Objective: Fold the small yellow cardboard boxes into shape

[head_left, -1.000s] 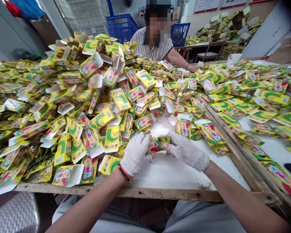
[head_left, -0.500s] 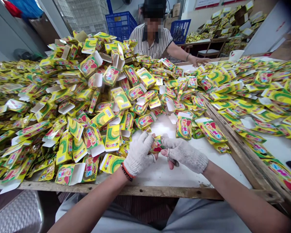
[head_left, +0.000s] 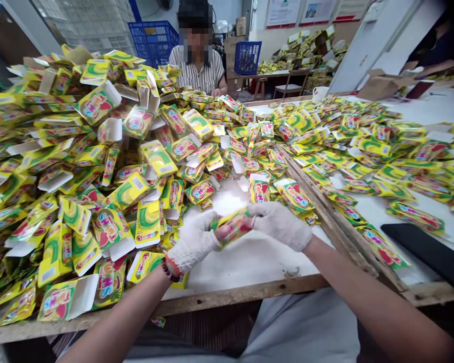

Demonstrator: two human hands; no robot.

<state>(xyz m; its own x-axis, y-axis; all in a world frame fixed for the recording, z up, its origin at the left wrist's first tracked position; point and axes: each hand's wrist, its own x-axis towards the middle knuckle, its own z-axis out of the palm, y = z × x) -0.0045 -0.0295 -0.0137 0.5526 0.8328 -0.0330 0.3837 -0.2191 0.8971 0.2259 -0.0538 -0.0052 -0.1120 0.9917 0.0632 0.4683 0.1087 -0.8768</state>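
Left hand: the left hand (head_left: 194,241) wears a white knit glove. Its fingers are curled in narrow and pinch the left end of the packet (head_left: 234,225). One bare fingertip (head_left: 223,233) pokes out of the glove against the packet's lower edge.
Right hand: the right hand (head_left: 282,224) wears the same kind of glove. Its fingers are folded tight over the packet's right end, so the fingertips are hidden.
Packet: small and glossy, yellow and green with a red patch. It is blurred, so its print cannot be read. It spans the gap between the two hands, tilted with its right end higher.
Packet's place: held clear of the tabletop (head_left: 249,262), above the bare white patch near the middle of the front edge.
Wrist: a bracelet (head_left: 169,269) of dark and red beads sits at the left glove's cuff.
Heap: open yellow cartons (head_left: 98,151) are piled high from the left edge to the far edge, and the nearest ones lie just beside the left hand.
Nearest carton: one carton (head_left: 259,190) stands upright just beyond the right hand.
Right side: a wooden rail (head_left: 325,212) bounds the tabletop. Flat sachets (head_left: 366,151) are spread beyond it.
Far edge: another person (head_left: 199,70) in a striped shirt sits there, with both hands down among the cartons.
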